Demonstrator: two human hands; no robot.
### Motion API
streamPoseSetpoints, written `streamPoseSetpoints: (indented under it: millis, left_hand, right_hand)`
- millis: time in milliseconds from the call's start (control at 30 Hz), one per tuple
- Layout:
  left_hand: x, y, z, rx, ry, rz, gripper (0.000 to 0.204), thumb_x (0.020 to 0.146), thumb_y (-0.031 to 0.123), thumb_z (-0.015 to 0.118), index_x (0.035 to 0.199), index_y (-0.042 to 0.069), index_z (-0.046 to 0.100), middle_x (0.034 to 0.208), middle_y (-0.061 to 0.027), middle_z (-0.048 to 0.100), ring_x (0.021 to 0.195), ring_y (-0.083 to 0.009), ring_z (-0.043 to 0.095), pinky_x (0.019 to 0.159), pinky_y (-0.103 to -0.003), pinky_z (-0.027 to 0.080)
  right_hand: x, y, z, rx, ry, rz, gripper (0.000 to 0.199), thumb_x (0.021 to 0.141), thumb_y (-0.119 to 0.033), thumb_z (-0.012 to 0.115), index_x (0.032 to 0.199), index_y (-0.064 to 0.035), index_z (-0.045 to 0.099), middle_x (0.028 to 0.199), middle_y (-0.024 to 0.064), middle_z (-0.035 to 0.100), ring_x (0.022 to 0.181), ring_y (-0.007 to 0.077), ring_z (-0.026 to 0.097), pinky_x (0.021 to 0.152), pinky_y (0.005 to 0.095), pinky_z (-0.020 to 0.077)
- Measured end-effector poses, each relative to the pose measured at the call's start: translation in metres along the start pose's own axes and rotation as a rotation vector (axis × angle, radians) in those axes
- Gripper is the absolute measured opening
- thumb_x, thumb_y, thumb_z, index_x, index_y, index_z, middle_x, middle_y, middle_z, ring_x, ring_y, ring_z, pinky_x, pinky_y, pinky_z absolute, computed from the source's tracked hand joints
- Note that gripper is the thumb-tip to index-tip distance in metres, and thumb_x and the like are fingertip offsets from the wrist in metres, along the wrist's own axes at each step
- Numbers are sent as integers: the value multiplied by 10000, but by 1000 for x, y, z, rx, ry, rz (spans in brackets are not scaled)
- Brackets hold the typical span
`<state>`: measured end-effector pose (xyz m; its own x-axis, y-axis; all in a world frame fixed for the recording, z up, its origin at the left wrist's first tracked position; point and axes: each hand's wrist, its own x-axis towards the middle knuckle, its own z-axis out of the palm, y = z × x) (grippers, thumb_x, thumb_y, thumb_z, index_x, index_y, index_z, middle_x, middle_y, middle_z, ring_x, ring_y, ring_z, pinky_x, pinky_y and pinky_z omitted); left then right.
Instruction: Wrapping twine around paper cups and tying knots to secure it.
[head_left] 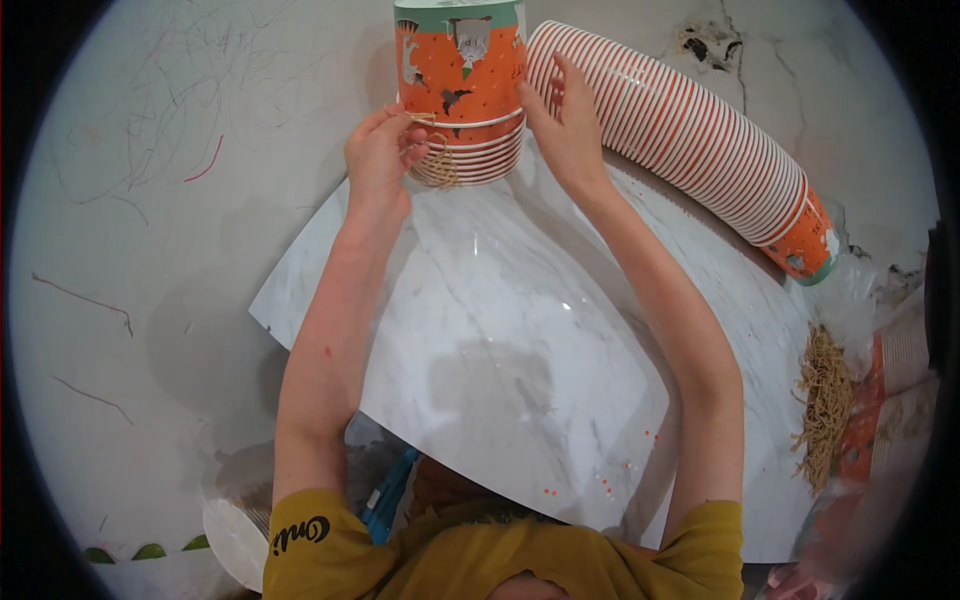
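An orange paper cup stack [462, 75] with a green band stands upside down at the table's far edge, its white rims toward me. My left hand [378, 155] is at the stack's left side, its thumb and fingers pinched on tan string [438, 165]. Loops of that string hang over the rims. My right hand [568, 130] is at the stack's right side with its fingers apart, holding nothing; whether a fingertip touches the cups I cannot tell. Close behind that hand lies a long curved row of nested cups [680, 130].
On the right of the marble-patterned table [500, 330] lies a bundle of tan strings [825, 405]. Beside it are clear plastic and more orange cups [880, 400]. Small orange dots [606, 488] are scattered near my body. A blue object [388, 498] shows below the near edge.
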<state>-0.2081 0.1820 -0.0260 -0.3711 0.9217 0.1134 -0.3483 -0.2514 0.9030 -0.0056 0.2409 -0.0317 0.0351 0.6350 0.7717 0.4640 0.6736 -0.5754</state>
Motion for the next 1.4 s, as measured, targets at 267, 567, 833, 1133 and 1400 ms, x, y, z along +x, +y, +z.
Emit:
streamPoseSetpoints:
  millis: [267,567,833,1133,1400]
  left_hand:
    - [2,-4,-2,42,24,1,162,922,79,633,1070,15,645,872,-19,664,746,-80,618,627,-219,510]
    - [-2,-6,0,115,36,19,137,911,82,628,1029,13,642,854,-28,656,719,-81,600,610,-227,503]
    - [-8,-8,7,98,79,-5,116,908,37,582,1015,-7,594,777,-31,604,635,-78,553,550,-223,463]
    - [-9,-20,10,119,64,11,154,916,53,575,1047,-24,597,800,-34,602,666,-87,553,573,-224,460]
    - [-4,-11,4,62,86,56,271,909,33,563,1163,-61,584,856,-50,600,710,-86,554,596,-226,469]
  right_hand:
    - [-28,8,16,211,-156,30,662,929,-285,613,1451,49,376,1322,266,523,1216,386,491,1057,457,381]
    - [-34,15,19,109,-175,86,578,925,-243,597,1406,38,443,1248,241,546,1204,379,485,1052,453,386]
    - [-41,25,25,1,-157,26,553,982,-245,570,1463,-16,421,1303,183,495,1208,276,510,908,358,521]
    - [-39,28,21,-19,-145,38,477,990,-195,543,1419,-1,464,1240,204,526,1126,291,573,930,368,482]
    - [-45,-2,8,-180,-70,-127,182,892,-122,618,1048,-40,572,1017,121,551,905,312,622,718,413,523]
